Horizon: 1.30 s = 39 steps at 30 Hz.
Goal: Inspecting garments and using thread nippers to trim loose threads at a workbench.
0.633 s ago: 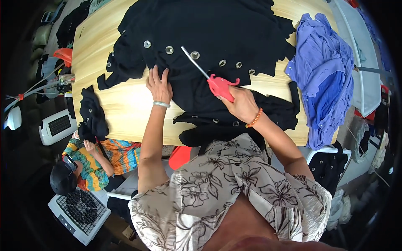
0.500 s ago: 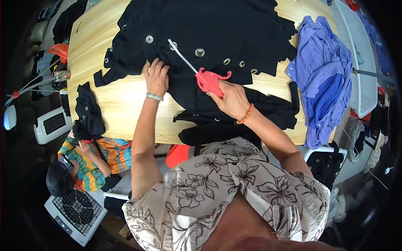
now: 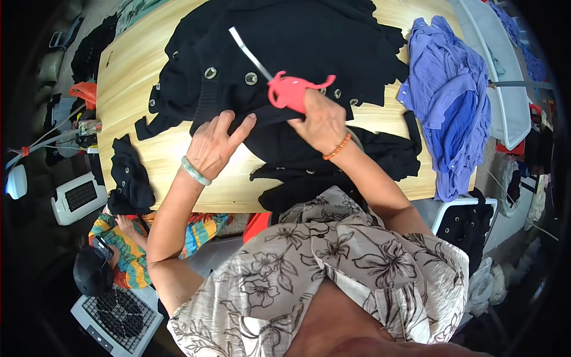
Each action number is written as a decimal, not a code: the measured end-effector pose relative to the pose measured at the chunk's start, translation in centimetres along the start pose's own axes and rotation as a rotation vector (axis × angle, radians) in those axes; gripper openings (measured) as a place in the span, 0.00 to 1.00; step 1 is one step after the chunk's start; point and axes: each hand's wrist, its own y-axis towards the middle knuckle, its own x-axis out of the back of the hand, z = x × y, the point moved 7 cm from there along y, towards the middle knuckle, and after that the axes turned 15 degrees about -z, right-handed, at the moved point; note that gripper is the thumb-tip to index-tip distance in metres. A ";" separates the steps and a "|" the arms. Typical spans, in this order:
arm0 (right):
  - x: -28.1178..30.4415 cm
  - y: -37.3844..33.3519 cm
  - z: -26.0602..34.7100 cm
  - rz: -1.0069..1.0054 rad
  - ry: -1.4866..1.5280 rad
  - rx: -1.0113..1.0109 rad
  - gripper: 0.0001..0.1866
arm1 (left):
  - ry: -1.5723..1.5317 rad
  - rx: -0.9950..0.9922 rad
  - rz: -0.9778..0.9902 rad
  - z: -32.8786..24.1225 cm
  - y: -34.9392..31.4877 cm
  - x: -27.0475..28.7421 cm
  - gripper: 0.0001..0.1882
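Note:
A black knit garment (image 3: 285, 41) with a ribbed band and large round shiny buttons is spread over the wooden table. My left hand (image 3: 211, 146), with a pale bangle at its wrist, rests on the near edge of the ribbed band, thumb and fingers apart. In my right hand (image 3: 324, 122) is a red air blow gun (image 3: 291, 92) with a long metal nozzle, held above the garment. The nozzle's tip points away from me, toward the far left. My palm hides part of the gun's handle.
Crumpled blue-purple garments (image 3: 449, 113) are heaped at the table's right, beside a pale plastic bin (image 3: 505, 116). More black pieces (image 3: 132, 178) lie at the left edge. A co-worker in a colourful top (image 3: 128, 247) sits at lower left, near a fan-like grille (image 3: 119, 318).
My left hand has come nearer to me and its thumb has spread from the fingers. The blow gun has shifted left and away. The ribbed band now shows beside my left hand.

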 end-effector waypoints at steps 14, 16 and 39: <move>19.4 1.1 -8.2 0.019 -0.155 -0.268 0.16 | -0.842 0.599 -0.037 7.2 2.2 3.8 0.09; 21.2 1.1 -8.7 0.168 -0.106 -0.287 0.16 | -0.897 0.643 -0.006 9.6 0.9 2.6 0.10; 20.4 -1.4 -26.3 -0.019 -0.501 -0.445 0.14 | -0.315 0.011 -0.403 -4.0 18.5 -8.8 0.22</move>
